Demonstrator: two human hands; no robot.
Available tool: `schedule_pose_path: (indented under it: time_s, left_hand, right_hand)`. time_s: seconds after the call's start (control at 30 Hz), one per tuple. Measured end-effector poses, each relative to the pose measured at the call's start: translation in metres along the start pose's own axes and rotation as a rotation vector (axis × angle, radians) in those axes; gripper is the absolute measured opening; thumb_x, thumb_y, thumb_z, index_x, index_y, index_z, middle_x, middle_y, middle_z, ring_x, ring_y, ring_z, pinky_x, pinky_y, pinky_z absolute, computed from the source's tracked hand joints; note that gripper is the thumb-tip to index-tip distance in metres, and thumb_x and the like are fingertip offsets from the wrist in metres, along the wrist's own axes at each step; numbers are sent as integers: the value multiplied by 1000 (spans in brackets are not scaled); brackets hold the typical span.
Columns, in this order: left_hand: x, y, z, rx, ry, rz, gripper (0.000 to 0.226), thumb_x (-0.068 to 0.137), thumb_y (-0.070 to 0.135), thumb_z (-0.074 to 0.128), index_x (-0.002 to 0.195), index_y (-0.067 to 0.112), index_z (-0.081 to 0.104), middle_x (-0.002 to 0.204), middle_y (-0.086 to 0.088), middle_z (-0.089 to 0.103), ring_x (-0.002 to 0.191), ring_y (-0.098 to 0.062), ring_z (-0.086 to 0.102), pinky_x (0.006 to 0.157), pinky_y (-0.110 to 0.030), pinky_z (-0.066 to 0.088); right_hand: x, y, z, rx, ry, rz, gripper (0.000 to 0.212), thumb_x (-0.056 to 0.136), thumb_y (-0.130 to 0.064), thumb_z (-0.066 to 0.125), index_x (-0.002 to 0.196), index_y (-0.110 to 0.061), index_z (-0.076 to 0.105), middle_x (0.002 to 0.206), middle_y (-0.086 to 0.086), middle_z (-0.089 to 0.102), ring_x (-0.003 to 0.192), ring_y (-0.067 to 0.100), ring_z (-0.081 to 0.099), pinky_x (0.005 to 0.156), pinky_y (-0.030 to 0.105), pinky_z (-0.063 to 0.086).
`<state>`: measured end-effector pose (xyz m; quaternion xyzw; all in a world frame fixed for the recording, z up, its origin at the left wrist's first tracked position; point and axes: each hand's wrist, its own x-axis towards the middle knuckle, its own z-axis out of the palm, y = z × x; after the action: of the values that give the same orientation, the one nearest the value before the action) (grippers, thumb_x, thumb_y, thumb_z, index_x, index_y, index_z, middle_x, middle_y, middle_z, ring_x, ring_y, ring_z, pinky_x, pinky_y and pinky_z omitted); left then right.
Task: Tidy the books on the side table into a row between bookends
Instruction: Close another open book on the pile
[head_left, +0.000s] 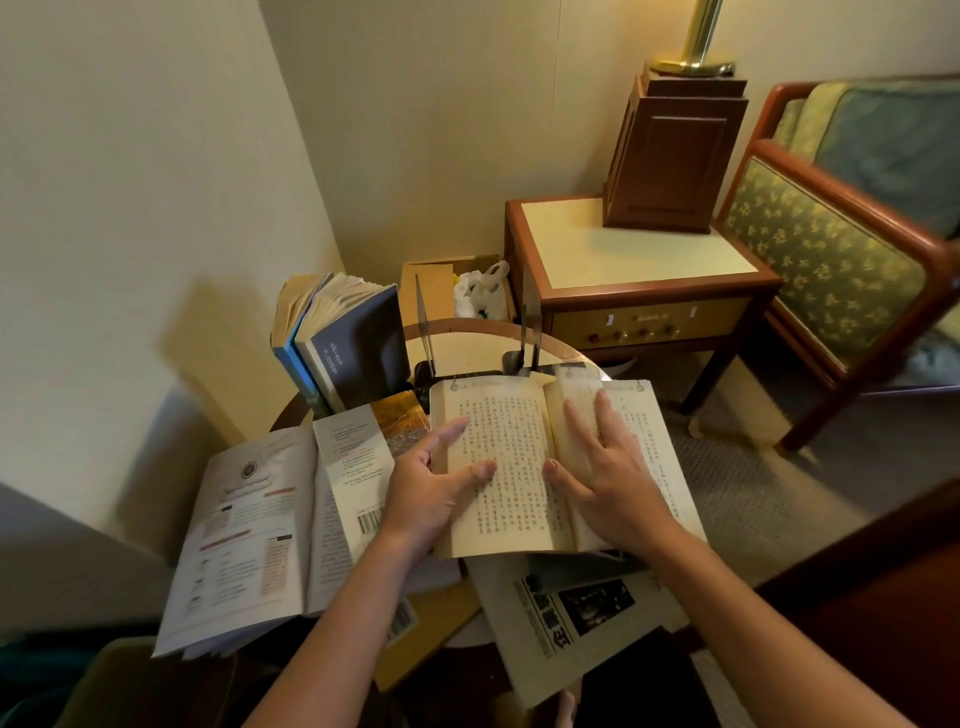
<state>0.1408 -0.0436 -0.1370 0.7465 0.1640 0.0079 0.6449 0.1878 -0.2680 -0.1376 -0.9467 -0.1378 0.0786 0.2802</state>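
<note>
Left hand (426, 493) rests loose-fingered on the open book (511, 431), right hand (613, 488) presses flat on its right pages, neither gripping

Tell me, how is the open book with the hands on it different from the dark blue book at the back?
The open book lies flat; the dark blue book stands upright. The open book shows its printed pages; the dark blue book shows its cover. Both have yellowed pages.
</note>
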Motion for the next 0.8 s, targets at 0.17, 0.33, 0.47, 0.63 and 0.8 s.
schedule_pose_path:
  time_s: [0.17,0.33,0.47,0.63,0.8]
  left_hand:
    - [-4,14,2,44,-33,50,62,84,26,81,139,38,55,135,12,53,109,-12,63,77,-29,62]
    - [-1,23,6,78,2,76,67,100,17,62,156,34,29,139,-1,56,116,-18,63,88,-39,60]
    - [0,28,8,-2,57,64,48,108,30,43,154,38,33,134,1,61,113,-16,65,87,-36,60]
    - [3,23,7,-72,71,22,52,104,48,45,153,34,38,131,0,65,111,-17,68,90,-38,59]
    - [-2,-4,13,370,72,56,88,91,56,65,160,35,15,140,4,48,112,-16,63,77,-34,62]
  right_hand:
    - [-7,-12,-9,378,125,96,95,95,-31,65,157,-46,-6,160,7,30,135,26,49,98,47,55]
    - [-18,-43,-35,685,78,53,67,99,-58,46,157,-45,13,135,-25,47,111,-7,57,87,17,49]
    - [-20,-57,-24,568,-96,-29,60,100,-58,32,157,-40,25,146,-25,36,119,-20,44,98,4,38]
    - [-2,-31,9,-54,-92,-125,62,101,-63,23,158,-44,11,166,-15,-2,154,16,-12,124,49,-13]
    - [8,-9,21,-260,-57,-155,64,95,-76,11,153,-56,-6,166,-12,-19,149,17,-32,122,52,-17]
